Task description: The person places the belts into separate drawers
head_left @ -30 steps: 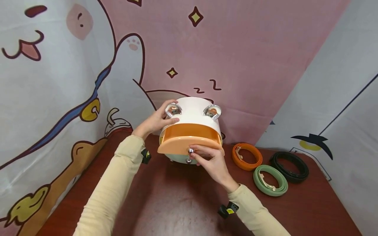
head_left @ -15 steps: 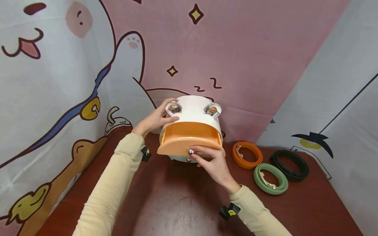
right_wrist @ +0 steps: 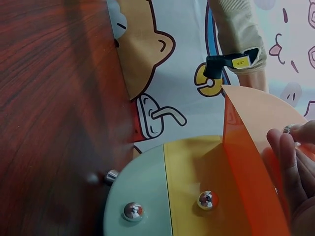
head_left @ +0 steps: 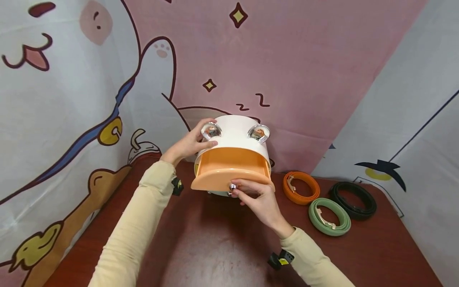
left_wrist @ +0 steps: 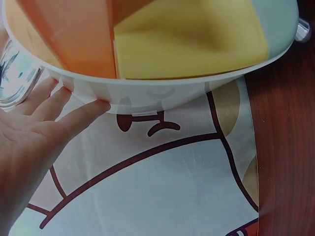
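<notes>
Drawer box [head_left: 234, 137], round and white, standing at the back of the dark wooden desk [head_left: 222, 243] against the cartoon backdrop [head_left: 71, 79], two shiny ear-like knobs [head_left: 210, 130] up on top. Orange drawer [head_left: 229, 169] pulled well out at the front, hanging over the desk. Right hand [head_left: 259, 199] on the drawer front, fingertips pinching the small chrome knob [head_left: 232, 186], remaining fingers curled beneath the drawer's edge. Left hand [head_left: 186, 145] braced on the box's left side, fingers straight and spread, resting flat on the white shell just under the left ear; confirmed from the left wrist view, left hand [left_wrist: 29, 128] open, fingertips touching the white rim [left_wrist: 147, 96], nothing pinched. Below the orange drawer, in the right wrist view, a yellow drawer front [right_wrist: 197, 182] and a pale green one [right_wrist: 140, 191] side by side, each with its own chrome knob, both closed. Off to the right on the desk, three coiled belts: orange belt [head_left: 300, 188] near the box, green belt [head_left: 330, 217] in front, black belt [head_left: 353, 201] beyond, the green touching the black, all untouched by either hand. Cream sleeves [head_left: 132, 235] on both arms.
</notes>
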The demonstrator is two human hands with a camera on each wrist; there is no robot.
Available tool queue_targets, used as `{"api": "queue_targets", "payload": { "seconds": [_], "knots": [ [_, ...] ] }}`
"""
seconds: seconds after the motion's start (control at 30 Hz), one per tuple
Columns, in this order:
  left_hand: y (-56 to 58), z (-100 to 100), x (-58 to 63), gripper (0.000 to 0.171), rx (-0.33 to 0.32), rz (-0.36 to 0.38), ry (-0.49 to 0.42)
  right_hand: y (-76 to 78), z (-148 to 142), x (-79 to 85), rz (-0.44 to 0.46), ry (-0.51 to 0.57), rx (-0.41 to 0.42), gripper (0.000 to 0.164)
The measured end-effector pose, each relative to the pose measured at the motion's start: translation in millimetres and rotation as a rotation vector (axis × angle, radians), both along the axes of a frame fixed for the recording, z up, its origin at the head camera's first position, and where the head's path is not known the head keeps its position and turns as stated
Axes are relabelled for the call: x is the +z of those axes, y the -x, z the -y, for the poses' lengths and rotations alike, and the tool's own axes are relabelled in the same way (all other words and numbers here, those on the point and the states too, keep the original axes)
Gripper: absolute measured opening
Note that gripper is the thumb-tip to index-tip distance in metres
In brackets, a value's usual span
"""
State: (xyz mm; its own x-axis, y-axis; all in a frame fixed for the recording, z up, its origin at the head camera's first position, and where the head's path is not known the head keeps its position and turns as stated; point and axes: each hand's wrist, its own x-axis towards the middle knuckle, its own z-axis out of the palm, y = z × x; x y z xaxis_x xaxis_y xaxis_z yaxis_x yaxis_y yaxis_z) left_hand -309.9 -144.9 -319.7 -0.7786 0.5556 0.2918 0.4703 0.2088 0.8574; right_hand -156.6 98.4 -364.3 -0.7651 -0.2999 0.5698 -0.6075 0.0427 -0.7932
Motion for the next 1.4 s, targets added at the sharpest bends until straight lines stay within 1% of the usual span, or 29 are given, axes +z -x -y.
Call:
{"api": "queue_targets", "payload": {
  "seconds": [0.2,0.3,0.5,0.57,0.63,0.77,0.87,1.13,1.23,1.4],
  "knots": [
    [0.3,1,0.5,0.066,-0.006,-0.016,-0.003,-4.0,0,0.7,0.009,0.006,-0.001,0.021],
    [-0.3,1,0.4,0.066,-0.009,-0.013,-0.002,-7.3,1,0.6,0.011,0.009,0.0,0.021],
    [-2.1,0,-0.1,0.067,0.001,-0.007,0.016,-13.6,2,-0.4,-0.02,0.02,0.013,0.023],
    [-2.3,0,0.0,0.067,0.001,-0.021,0.019,-14.9,2,-0.9,-0.03,0.02,0.015,0.024],
    [-1.7,0,-0.2,0.067,0.005,-0.053,0.026,-15.4,3,-1.7,-0.039,0.016,0.019,0.024],
    [0.2,1,-1.4,0.066,-0.014,-0.071,0.012,-15.8,3,-3.7,-0.046,-0.003,0.02,0.023],
    [0.6,1,-1.8,0.066,-0.029,-0.043,-0.01,-16.8,3,-4.6,-0.044,-0.007,0.012,0.022],
    [-0.3,2,-1.6,0.066,-0.003,-0.043,0.02,-21.2,4,-7.2,-0.071,-0.01,0.007,0.022],
    [-1.3,2,-1.1,0.067,0.001,-0.04,0.034,-19.1,2,-12.9,-0.038,-0.014,0.017,0.023],
    [-2.3,1,0.2,0.067,-0.002,-0.031,0.025,-9.8,-7,-24.0,0.056,-0.055,0.062,0.026]
  ]
}}
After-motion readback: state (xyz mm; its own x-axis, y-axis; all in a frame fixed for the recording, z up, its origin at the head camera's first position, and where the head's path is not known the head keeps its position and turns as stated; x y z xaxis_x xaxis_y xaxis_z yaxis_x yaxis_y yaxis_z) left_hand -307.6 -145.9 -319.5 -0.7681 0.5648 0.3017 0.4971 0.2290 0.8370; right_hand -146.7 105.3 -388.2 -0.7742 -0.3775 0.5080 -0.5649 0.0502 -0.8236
